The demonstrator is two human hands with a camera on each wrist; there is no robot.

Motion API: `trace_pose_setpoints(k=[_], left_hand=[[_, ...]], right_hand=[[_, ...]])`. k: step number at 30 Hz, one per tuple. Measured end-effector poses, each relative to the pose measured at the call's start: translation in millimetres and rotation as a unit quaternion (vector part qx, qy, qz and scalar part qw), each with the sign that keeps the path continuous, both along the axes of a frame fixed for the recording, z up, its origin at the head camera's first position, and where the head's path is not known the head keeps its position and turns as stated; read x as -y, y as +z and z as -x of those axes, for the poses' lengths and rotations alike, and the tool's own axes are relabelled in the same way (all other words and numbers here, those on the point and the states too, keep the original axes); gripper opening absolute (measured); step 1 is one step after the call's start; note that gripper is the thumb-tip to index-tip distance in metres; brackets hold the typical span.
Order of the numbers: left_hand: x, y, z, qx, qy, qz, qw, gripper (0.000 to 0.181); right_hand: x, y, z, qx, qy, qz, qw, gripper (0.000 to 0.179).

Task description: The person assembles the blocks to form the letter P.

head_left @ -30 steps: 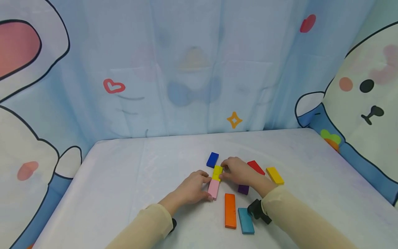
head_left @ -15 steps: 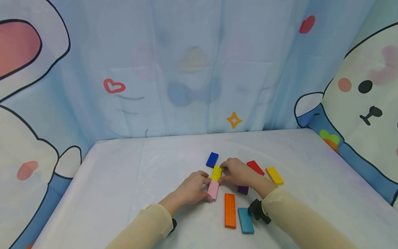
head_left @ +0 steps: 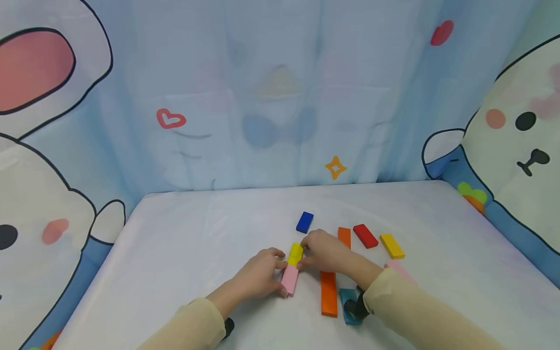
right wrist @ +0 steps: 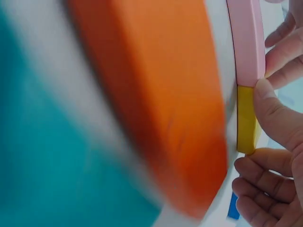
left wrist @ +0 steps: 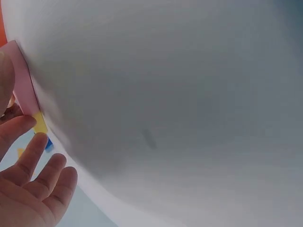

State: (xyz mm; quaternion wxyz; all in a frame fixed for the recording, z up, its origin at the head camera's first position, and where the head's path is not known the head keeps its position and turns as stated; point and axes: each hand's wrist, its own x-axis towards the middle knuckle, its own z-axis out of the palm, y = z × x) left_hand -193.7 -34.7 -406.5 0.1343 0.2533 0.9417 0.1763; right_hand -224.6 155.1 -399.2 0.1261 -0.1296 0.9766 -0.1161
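A pink block (head_left: 290, 279) and a short yellow block (head_left: 295, 253) lie end to end on the white table. At the pink block's left is my left hand (head_left: 260, 275), thumb on its near end and index fingertip close to the seam. My right hand (head_left: 327, 253) pinches the yellow block lengthwise: its index finger is at the far end, its thumb beside the seam. The right wrist view shows the yellow block (right wrist: 245, 118) between that thumb and index finger, against the pink block (right wrist: 247, 42). In the left wrist view my thumb covers part of the pink block (left wrist: 24, 82).
Beyond the pair lies a blue block (head_left: 305, 222). To the right are a red block (head_left: 365, 236), another yellow block (head_left: 392, 246) and a second pink one (head_left: 399, 269), partly under my sleeve. Nearer are an orange block (head_left: 329, 294) and a teal block (head_left: 348, 307).
Both hands have shifted left and toward me with the joined pink and yellow blocks, away from the blue block. Another orange block and a second pink block now show; the purple block is hidden.
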Motion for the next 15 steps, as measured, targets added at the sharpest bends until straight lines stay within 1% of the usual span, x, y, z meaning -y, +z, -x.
trace_pose_setpoints(k=[4, 11, 15], left_hand=[[20.2, -2.9, -7.8, 0.005, 0.005, -0.013, 0.9999, 0.062], [56.4, -5.8, -23.7, 0.003, 0.023, -0.028, 0.9993, 0.062], [75.2, -6.2, -32.7, 0.008, 0.038, -0.041, 0.9984, 0.063]], right_hand=[[18, -0.1, -5.2, -0.004, 0.023, 0.003, 0.9997, 0.056], [51, -1.3, -12.5, -0.037, 0.081, 0.012, 0.9959, 0.053], [70, -2.6, -16.5, -0.052, 0.109, 0.013, 0.9926, 0.053]])
